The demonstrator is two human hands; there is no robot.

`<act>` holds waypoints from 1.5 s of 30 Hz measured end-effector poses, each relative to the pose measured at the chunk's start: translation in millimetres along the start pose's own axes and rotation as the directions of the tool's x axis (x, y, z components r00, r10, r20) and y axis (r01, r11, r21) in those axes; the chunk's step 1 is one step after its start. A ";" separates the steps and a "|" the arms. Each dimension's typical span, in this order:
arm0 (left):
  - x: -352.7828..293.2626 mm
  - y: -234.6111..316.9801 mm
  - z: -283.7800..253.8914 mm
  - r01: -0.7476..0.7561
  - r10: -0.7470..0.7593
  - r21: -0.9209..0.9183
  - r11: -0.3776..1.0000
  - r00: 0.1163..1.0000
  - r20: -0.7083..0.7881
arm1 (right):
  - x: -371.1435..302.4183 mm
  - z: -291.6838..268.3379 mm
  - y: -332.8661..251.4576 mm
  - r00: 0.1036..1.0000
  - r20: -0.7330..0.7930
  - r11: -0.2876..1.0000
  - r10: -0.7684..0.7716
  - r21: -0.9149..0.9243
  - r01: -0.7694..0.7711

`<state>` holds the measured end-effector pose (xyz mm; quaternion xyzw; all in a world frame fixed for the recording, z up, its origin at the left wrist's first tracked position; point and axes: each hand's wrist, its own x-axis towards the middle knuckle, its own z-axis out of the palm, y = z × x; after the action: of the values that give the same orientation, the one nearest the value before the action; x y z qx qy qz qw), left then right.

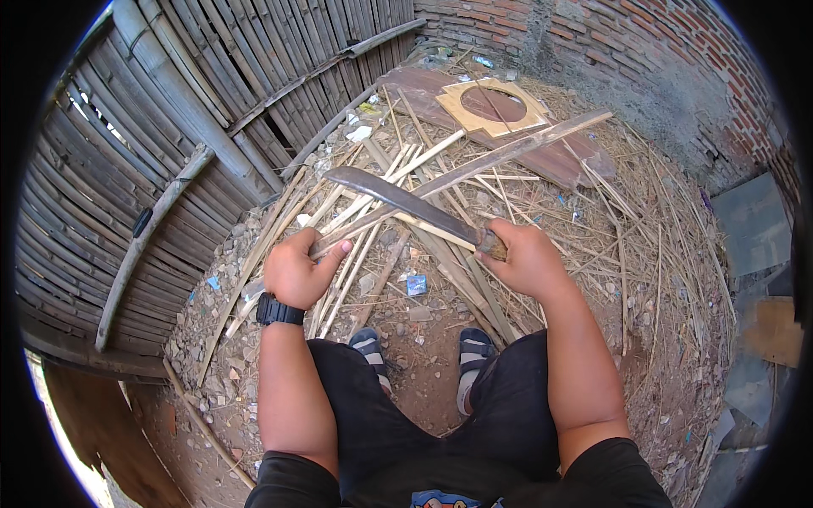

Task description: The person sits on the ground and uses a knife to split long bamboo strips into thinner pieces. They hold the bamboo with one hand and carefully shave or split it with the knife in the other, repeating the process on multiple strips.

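My left hand [296,269], with a black watch on its wrist, is closed round the near end of a long wooden strip [517,150]. The strip slants up and away to the right. In my right hand [527,254] is the short handle of a machete [406,203]. Its dark, broad blade points left and away, crossing over the strip. Whether the blade touches the strip I cannot tell. Below both lie loose pale sticks [360,245] and split bamboo pieces on the ground.
A bamboo wall [212,93] runs along the left, and a brick wall [593,59] closes the far side. Beyond the sticks lie a brown board [559,157] and a yellowish panel [453,103] with a round hole. A small blue box [416,285] sits ahead of my feet.
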<state>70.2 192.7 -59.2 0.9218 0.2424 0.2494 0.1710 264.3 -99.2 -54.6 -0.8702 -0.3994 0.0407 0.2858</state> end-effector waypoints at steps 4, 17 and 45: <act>0.1 4.7 -0.1 -0.083 0.089 0.058 0.995 0.989 -0.116 | 4.0 -8.0 41.1 0.988 -0.126 0.983 0.089 0.171 -0.067; 0.1 6.7 -2.6 -0.090 0.106 0.122 0.988 0.986 -0.127 | 8.9 -14.8 65.4 0.940 -0.189 0.932 0.284 0.286 -0.224; -96.1 -31.6 -118.1 0.063 -0.089 0.193 0.979 0.987 0.134 | -1.8 -15.7 22.5 0.992 -0.099 0.997 -0.074 -0.009 0.074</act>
<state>-78.2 190.6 -12.7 0.9393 0.2873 0.1524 0.1092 282.9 -119.4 -53.8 -0.8564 -0.4167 -0.0144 0.3044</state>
